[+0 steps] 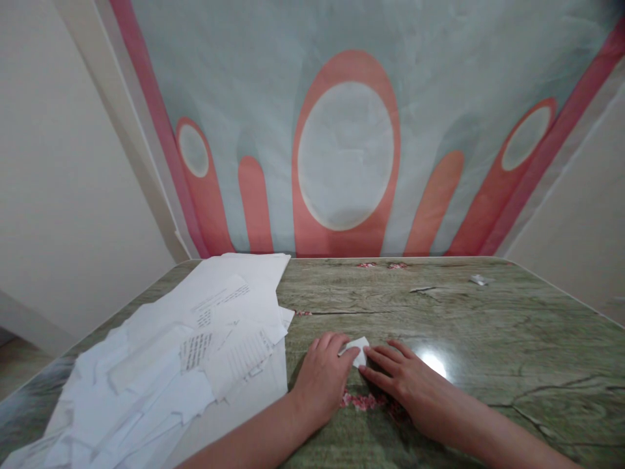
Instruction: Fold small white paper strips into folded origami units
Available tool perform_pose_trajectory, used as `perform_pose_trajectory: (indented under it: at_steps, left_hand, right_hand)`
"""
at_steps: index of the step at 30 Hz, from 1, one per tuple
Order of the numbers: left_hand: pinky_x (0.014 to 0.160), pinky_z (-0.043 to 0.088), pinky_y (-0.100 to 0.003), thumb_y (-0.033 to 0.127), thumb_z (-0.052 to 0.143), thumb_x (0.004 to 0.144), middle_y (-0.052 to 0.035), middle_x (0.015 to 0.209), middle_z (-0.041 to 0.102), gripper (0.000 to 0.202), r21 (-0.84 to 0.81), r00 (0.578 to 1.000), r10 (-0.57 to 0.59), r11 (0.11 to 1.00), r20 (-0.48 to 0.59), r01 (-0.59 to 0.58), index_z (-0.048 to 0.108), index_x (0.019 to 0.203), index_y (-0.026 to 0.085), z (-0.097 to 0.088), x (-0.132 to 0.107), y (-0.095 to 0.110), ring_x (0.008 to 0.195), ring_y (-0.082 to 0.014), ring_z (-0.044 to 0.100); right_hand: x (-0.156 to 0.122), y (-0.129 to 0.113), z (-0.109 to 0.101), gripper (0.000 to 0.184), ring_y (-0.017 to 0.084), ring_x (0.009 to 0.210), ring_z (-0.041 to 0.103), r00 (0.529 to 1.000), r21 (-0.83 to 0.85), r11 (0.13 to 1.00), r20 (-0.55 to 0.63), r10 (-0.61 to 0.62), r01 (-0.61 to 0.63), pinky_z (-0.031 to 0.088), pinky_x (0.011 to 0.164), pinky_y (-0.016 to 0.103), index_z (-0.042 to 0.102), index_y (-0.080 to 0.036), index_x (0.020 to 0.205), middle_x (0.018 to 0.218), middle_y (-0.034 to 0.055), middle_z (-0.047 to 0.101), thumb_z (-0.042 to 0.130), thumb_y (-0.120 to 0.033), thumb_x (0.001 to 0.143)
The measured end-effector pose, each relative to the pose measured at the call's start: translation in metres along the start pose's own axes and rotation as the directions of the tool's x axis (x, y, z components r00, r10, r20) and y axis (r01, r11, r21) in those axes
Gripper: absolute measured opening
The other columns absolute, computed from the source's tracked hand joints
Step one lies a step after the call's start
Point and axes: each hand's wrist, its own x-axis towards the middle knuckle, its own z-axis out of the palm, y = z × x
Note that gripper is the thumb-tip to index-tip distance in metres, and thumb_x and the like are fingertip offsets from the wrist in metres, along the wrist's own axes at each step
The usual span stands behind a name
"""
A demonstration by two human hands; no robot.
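Small folded paper (pixel 360 348) flat on bench (pixel 488 339) between both hands: left hand (pixel 322 374) fingers loosely curled over its left edge, pinch unclear, right hand (pixel 410 384) fingers flat, outstretched, tips touching its right edge, paper pile (pixel 195 352) further left.

Small white folded paper (pixel 356 350), flat on table.

The small white folded piece of paper (pixel 359 350) is lying mostly hidden under the fingers of the left hand (pixel 322 374) and the right hand (pixel 405 381). Whether the left fingers are pinching or pressing it cannot be told. Left of the left hand, the loose pile of white printed sheets (pixel 161 371) is spilling past the bottom-left corner, its print too small to read. Far beyond the right hand, a tiny white scrap (pixel 478 280) is lying, unidentifiable.
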Motion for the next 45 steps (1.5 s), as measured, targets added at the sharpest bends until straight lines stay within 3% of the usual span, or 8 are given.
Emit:
perform_pose_trajectory:
  at_steps: [3,8,17,24,32,40,45]
  left_hand:
    - [0.098,0.032,-0.045,0.022,0.050,0.087,-0.0039,0.127,0.049,0.034,0.080,0.998,0.051,0.995,0.020,-0.052,0.049,0.121,0.027,-0.004,-0.009,0.008,0.118,-0.0258,0.039]
    - [0.104,0.023,-0.051,0.048,0.055,0.082,-0.0054,0.136,0.044,0.050,0.099,0.997,0.017,0.995,0.079,-0.025,0.047,0.127,0.028,-0.007,-0.018,0.016,0.128,-0.0306,0.031]
    - [0.106,0.022,-0.049,0.056,0.053,0.080,-0.0102,0.139,0.040,0.056,0.159,0.994,-0.063,0.986,0.092,0.048,0.049,0.126,0.025,-0.015,-0.022,0.013,0.131,-0.0293,0.028]
    - [0.107,0.021,-0.048,0.053,0.056,0.079,-0.0115,0.137,0.042,0.057,0.166,0.990,-0.094,0.983,0.102,0.076,0.051,0.125,0.020,-0.015,-0.023,0.013,0.131,-0.0301,0.028]
    - [0.106,0.023,-0.047,0.045,0.054,0.083,-0.0119,0.132,0.048,0.048,0.190,0.993,-0.094,0.979,0.068,0.080,0.054,0.120,0.014,-0.015,-0.022,0.010,0.128,-0.0304,0.032]
    - [0.091,0.039,-0.039,0.020,0.048,0.087,-0.0091,0.102,0.062,0.018,0.182,0.999,-0.017,0.983,0.034,0.011,0.064,0.092,0.013,-0.011,-0.007,0.001,0.104,-0.0239,0.051]
    - [0.085,0.040,-0.035,0.026,0.056,0.084,-0.0037,0.099,0.059,0.013,0.066,0.998,-0.053,0.996,-0.041,0.055,0.061,0.095,0.020,-0.008,-0.006,-0.010,0.096,-0.0211,0.051]
  right_hand:
    - [0.000,-0.001,0.000,0.054,0.028,0.122,0.041,1.000,0.004,1.000,-0.009,-0.004,0.004,0.025,0.103,0.052,0.046,-0.023,0.130,0.134,0.0123,0.046,0.051,-0.015,0.077]
    - [0.000,-0.001,0.003,0.053,0.029,0.121,0.042,1.000,-0.019,1.000,-0.024,0.006,-0.007,0.026,0.102,0.053,0.044,-0.022,0.131,0.135,0.0128,0.045,0.051,-0.018,0.079]
    - [0.001,-0.001,0.008,0.052,0.029,0.118,0.045,0.998,-0.055,0.998,-0.060,0.012,-0.016,0.028,0.101,0.053,0.049,-0.023,0.128,0.133,0.0136,0.048,0.052,-0.015,0.076]
    - [0.002,-0.002,0.007,0.052,0.030,0.118,0.046,1.000,-0.067,0.998,-0.026,0.014,-0.016,0.029,0.100,0.053,0.048,-0.023,0.128,0.133,0.0137,0.047,0.052,-0.017,0.077]
    - [0.003,-0.004,0.005,0.048,0.030,0.115,0.048,0.998,-0.101,0.995,-0.066,0.005,-0.011,0.030,0.100,0.052,0.051,-0.023,0.126,0.130,0.0130,0.050,0.054,-0.018,0.079]
    - [0.013,-0.001,0.029,0.043,0.025,0.099,0.054,0.970,-0.163,0.986,-0.243,0.001,-0.041,0.033,0.097,0.046,0.052,-0.022,0.122,0.107,0.0082,0.061,0.060,-0.017,0.081]
    - [0.016,-0.001,0.032,0.044,0.024,0.094,0.052,0.969,-0.158,0.985,-0.247,0.032,-0.072,0.042,0.085,0.039,0.054,-0.021,0.121,0.100,0.0086,0.060,0.062,-0.012,0.078]
